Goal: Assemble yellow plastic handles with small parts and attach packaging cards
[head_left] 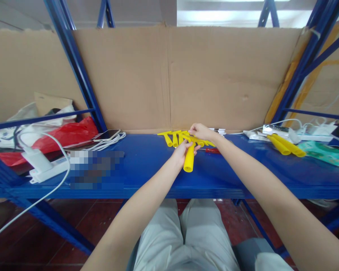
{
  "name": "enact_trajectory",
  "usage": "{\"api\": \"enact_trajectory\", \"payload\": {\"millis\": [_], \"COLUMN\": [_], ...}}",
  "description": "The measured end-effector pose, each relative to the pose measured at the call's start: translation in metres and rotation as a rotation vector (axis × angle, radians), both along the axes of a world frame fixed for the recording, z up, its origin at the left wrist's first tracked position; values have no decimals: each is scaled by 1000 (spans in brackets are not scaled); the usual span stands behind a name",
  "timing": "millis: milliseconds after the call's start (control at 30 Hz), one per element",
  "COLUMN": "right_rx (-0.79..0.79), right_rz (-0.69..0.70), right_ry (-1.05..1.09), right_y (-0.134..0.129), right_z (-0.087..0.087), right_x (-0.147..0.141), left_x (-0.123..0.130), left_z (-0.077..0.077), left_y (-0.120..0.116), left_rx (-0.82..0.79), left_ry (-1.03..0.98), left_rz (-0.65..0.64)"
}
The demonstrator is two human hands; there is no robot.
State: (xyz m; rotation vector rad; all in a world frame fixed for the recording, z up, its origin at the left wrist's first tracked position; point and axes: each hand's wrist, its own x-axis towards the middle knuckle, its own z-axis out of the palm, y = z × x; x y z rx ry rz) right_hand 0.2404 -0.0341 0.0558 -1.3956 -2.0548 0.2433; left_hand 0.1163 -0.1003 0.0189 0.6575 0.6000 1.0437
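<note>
My left hand [183,152] is wrapped around a yellow tubular handle [188,160], its round, broad end tilted towards me. Just beyond it, my right hand [198,131] has its fingers pinched together at the handle's far end. Whatever sits between those fingertips is too small to make out. Behind both hands lie several similar yellow handles [168,140] in a row by the cardboard, some with thin flat ends. A small red object [213,150] rests on the blue shelf [147,165] below my right wrist.
Cardboard [124,79] walls off the back between blue posts. At left are a phone [106,135], coiled white cable, a power strip [49,169] and a red bag [64,135]. At right lie two yellow handles [285,145], a green packet [324,152] and white adapters.
</note>
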Motion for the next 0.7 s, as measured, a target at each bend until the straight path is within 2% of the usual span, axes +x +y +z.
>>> {"api": "enact_trajectory", "payload": {"millis": [167, 333, 500, 700], "right_rx": [-68, 76, 166, 225], "right_rz": [40, 56, -15, -24], "right_ry": [128, 96, 145, 112], "right_y": [8, 17, 21, 20], "right_z": [-6, -35, -60, -63], "right_x": [1, -1, -4, -4], "left_x": [1, 2, 2, 1], "left_z": [-2, -7, -11, -12], "left_y": [2, 6, 10, 12], "left_rx": [-5, -56, -93, -90], "left_ry": [18, 20, 40, 58], "left_rz": [20, 57, 93, 97]}}
